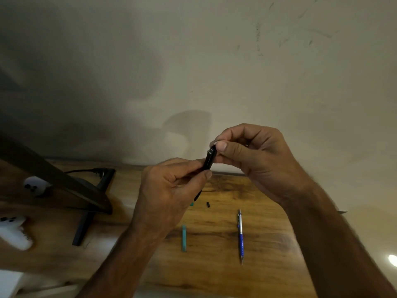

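I hold a black pen-like barrel (209, 160) up above the wooden table (268, 211). My left hand (169, 190) grips its lower part, thumb against the side. My right hand (255, 155) pinches its top end between thumb and fingertips. The barrel's lower end pokes out below my left hand. A blue and silver mechanical pencil (240, 235) lies on the table below my right wrist, tip toward me. A teal stick (184, 238) lies to its left. A small black piece (208, 204) and a small teal bit (191, 204) lie farther back.
A dark monitor stand (86, 211) with a cable stands at the left, under a dark screen edge (53, 175). White objects (15, 233) lie at the far left. A pale wall rises right behind the table. The table's near edge is at the bottom.
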